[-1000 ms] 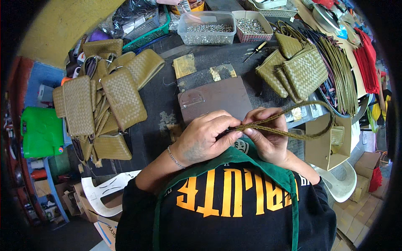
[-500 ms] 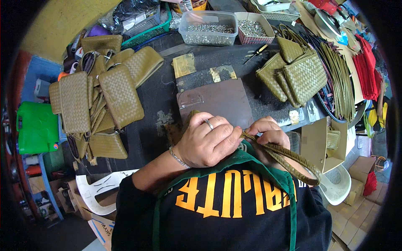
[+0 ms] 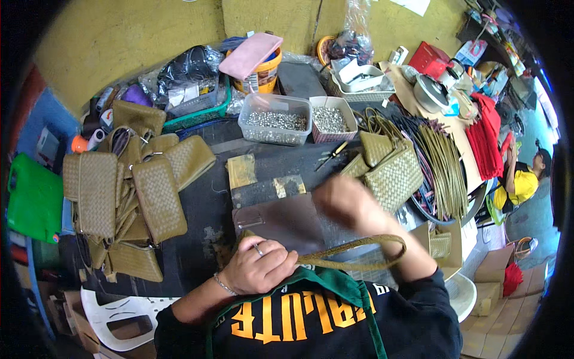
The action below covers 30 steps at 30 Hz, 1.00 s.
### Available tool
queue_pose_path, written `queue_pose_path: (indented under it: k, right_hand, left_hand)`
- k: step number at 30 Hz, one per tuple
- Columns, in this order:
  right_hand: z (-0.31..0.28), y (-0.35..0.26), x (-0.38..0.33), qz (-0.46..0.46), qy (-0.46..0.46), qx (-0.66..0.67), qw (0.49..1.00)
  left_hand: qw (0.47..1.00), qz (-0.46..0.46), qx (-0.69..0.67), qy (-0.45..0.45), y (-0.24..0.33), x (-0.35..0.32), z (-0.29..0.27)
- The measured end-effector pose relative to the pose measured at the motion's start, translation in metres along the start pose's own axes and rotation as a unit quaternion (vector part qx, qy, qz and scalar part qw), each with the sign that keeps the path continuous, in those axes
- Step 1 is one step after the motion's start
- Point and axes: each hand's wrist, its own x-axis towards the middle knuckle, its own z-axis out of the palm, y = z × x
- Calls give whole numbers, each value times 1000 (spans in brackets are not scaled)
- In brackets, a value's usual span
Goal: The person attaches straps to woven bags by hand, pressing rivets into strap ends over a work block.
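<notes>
My left hand [image 3: 261, 265] is closed around a thin olive braided strap [image 3: 359, 254], close to my apron. The strap runs to the right from my fist and bends back in a loop. A bit of olive material pokes out above the same hand; the rest is hidden by my fingers. Smeared by motion, my right hand [image 3: 345, 202] is raised over the right side of a brown flat board [image 3: 278, 218], near a pile of olive woven pouches [image 3: 394, 179]. Whether its fingers hold anything does not show. Beyond it lies a slim tool with a yellow handle [image 3: 339, 148].
More olive woven pouches [image 3: 158, 197] are heaped on the left of the dark table [image 3: 206, 245]. At the back stand a clear plastic tub [image 3: 275, 136] and a smaller box [image 3: 333, 119] of metal bits. Olive strips [image 3: 445, 173] fan out at right. A person in yellow [image 3: 517, 188] is farther off.
My right hand has let go of the strap and moved forward over the board. My left hand still grips the strap. The view has tilted up, showing more wall and a person at far right.
</notes>
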Motion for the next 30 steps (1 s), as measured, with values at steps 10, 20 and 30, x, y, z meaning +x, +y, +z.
queue_pose_path:
  k: [10, 20, 30]
  right_hand:
    - [57, 223, 113, 253, -225, -279, 899]
    - [98, 268, 113, 395, -284, -216, 847]
    - [81, 243, 112, 368, -142, -222, 892]
  left_hand:
    - [997, -42, 50, -39, -5, -4, -1]
    - [996, -75, 36, -32, -21, -13, 10]
    - [996, -74, 17, -44, -17, -18, 9]
